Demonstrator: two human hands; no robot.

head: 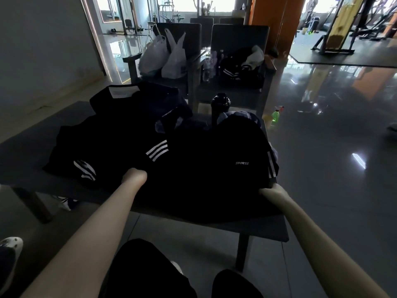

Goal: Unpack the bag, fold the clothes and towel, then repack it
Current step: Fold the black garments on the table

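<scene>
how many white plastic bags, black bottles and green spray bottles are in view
white plastic bags: 2
black bottle: 1
green spray bottle: 1
total: 4

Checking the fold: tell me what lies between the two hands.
Head view: the black SPORTS garment, spread on the table, lies between the left hand and the right hand.
</scene>
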